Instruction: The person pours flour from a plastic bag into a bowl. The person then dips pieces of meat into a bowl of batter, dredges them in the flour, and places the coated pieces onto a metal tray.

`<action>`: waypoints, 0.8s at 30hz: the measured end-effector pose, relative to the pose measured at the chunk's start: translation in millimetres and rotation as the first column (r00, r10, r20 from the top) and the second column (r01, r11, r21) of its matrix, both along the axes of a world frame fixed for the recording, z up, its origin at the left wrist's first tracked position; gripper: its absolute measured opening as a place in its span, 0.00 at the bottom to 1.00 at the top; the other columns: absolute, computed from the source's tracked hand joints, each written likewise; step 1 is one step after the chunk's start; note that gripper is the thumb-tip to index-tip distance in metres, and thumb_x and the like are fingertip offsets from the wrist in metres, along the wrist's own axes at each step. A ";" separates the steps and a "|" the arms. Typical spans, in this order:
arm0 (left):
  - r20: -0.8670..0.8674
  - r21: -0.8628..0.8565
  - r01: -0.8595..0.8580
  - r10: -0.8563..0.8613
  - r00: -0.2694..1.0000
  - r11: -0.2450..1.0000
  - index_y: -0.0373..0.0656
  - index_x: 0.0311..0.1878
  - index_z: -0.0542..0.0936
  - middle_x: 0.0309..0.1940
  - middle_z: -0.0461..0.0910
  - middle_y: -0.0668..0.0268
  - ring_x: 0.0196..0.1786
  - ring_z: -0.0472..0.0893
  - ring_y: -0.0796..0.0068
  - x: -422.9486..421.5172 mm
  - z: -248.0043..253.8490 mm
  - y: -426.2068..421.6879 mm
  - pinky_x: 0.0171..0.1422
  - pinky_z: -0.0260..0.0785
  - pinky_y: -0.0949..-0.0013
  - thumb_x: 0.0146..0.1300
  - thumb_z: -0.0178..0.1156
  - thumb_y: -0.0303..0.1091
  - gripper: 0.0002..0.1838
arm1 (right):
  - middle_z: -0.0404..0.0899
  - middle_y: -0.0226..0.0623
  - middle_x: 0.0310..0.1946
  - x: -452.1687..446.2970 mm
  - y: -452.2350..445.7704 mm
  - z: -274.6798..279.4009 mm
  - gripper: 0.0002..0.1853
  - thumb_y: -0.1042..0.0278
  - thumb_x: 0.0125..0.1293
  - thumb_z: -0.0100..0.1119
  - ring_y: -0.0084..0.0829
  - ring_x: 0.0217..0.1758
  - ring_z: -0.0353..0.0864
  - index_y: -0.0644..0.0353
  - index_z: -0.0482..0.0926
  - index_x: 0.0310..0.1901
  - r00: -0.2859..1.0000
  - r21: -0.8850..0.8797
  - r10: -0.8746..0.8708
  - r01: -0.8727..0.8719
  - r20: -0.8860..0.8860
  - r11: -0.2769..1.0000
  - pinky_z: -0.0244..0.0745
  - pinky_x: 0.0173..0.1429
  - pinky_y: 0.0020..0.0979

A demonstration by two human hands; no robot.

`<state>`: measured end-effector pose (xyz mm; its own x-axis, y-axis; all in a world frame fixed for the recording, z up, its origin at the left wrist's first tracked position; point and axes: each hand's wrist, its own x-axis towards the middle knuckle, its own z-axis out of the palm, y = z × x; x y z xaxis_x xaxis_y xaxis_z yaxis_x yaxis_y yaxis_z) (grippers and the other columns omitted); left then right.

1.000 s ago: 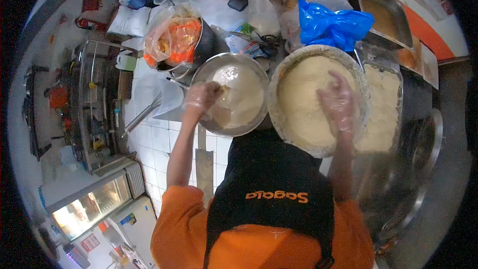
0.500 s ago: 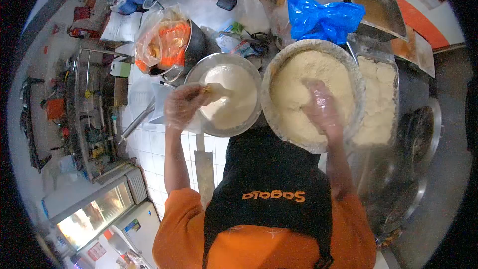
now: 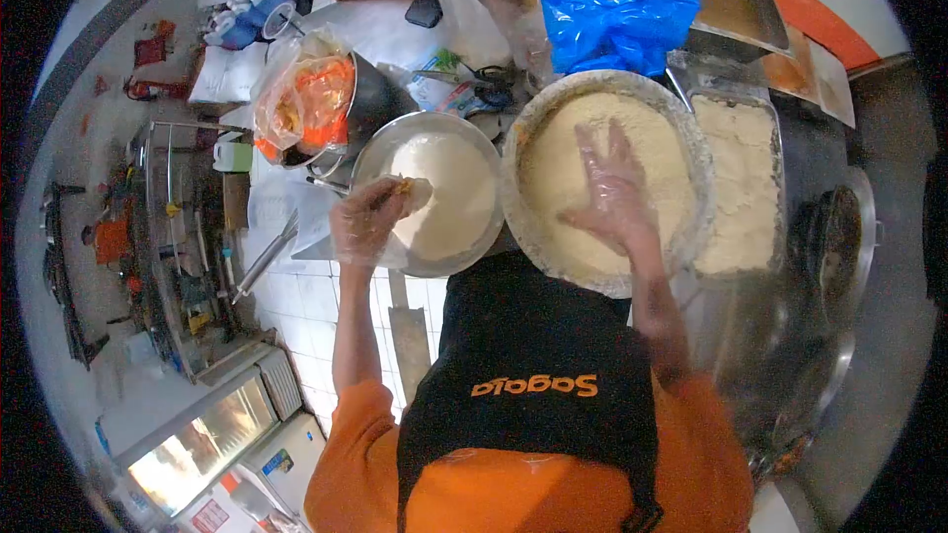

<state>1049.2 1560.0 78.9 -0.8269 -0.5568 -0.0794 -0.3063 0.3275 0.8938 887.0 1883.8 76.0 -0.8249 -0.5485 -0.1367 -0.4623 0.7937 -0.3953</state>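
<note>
My left hand (image 3: 367, 222), in a clear plastic glove, is pinched on a small brownish food piece (image 3: 406, 188) above the left rim of a metal bowl (image 3: 481, 253) of pale liquid batter (image 3: 459, 173). My right hand (image 3: 614, 188), also gloved, has its fingers spread over the pale yellow flour (image 3: 558, 153) in a large round basin (image 3: 515, 237). Its palm faces down and the fingers point away from me; whether it presses on the flour is hard to tell. The basin stands right of the bowl.
A pot (image 3: 373, 99) with a plastic bag of orange food (image 3: 326, 104) stands behind the bowl at left. Behind the basin lies a blue bag (image 3: 617, 30). A flour-filled tray (image 3: 736, 183) is at the right, a whisk (image 3: 267, 257) at the left, scissors (image 3: 494, 84) at the back.
My left hand has drawn back from over the batter to the bowl's left rim, the piece now showing in its fingers. My right hand has moved left over the flour and spread its fingers.
</note>
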 end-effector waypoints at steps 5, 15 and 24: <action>0.055 0.084 0.040 -0.044 0.997 0.996 0.35 0.49 0.86 0.37 0.87 0.61 0.35 0.84 0.79 -26.2 44.6 35.1 0.41 0.78 0.75 0.60 0.70 0.23 0.13 | 0.55 0.49 0.78 7.1 -3.8 -3.5 0.54 0.49 0.49 0.76 0.55 0.80 0.52 0.47 0.58 0.77 0.987 0.245 -0.033 -0.007 0.158 0.969 0.53 0.80 0.48; -0.369 0.250 0.244 -0.141 0.919 0.937 0.39 0.45 0.86 0.32 0.86 0.62 0.30 0.84 0.75 -102.8 5.4 144.4 0.38 0.78 0.71 0.64 0.66 0.30 0.09 | 0.73 0.61 0.62 22.4 64.0 -17.1 0.42 0.57 0.50 0.75 0.53 0.69 0.71 0.65 0.71 0.66 0.956 -0.132 -0.275 0.287 0.098 0.949 0.64 0.73 0.44; 0.242 -0.469 0.556 -0.506 0.828 0.686 0.33 0.49 0.75 0.42 0.82 0.40 0.39 0.83 0.41 -106.2 -33.6 159.3 0.41 0.76 0.46 0.66 0.59 0.33 0.15 | 0.82 0.60 0.48 18.2 64.2 -37.6 0.37 0.49 0.51 0.76 0.58 0.52 0.82 0.67 0.76 0.57 0.882 -0.091 -0.403 0.434 0.245 0.896 0.76 0.57 0.50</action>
<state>943.0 1719.3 45.4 -1.0000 -0.0054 -0.0064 -0.0080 0.8469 0.5317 905.3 1948.0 38.4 -0.9407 -0.1850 -0.2842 0.0092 0.8238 -0.5668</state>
